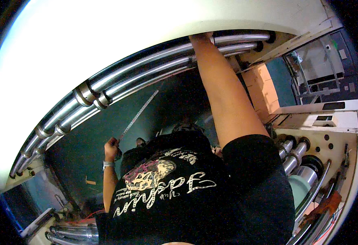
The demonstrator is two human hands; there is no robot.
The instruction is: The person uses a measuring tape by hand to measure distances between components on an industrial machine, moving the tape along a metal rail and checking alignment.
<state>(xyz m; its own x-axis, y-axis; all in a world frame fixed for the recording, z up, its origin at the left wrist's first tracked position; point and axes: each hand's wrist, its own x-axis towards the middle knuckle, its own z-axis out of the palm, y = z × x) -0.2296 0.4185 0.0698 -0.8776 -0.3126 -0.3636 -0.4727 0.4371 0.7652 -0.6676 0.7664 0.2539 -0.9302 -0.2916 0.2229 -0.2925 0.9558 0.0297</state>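
My left hand (111,150), with a watch (108,164) at the wrist, is closed on a tape measure over the dark floor at the left. Its pale blade (140,114) runs out slanting up and to the right, towards the long chrome rollers (146,61); the far end fades into the dark. My right arm stretches forward across these rollers. Just past them, my right hand (202,37) is partly covered by the edge of a white machine panel (117,28), and its fingers are hidden.
Metal collars (85,93) sit on the rollers. At the right stands a machine side frame (322,141) with more rollers (296,157), a curved metal bar (315,196) and cables. Orange-tan panels (262,87) lie beyond my right arm. More rollers (73,233) are at the lower left.
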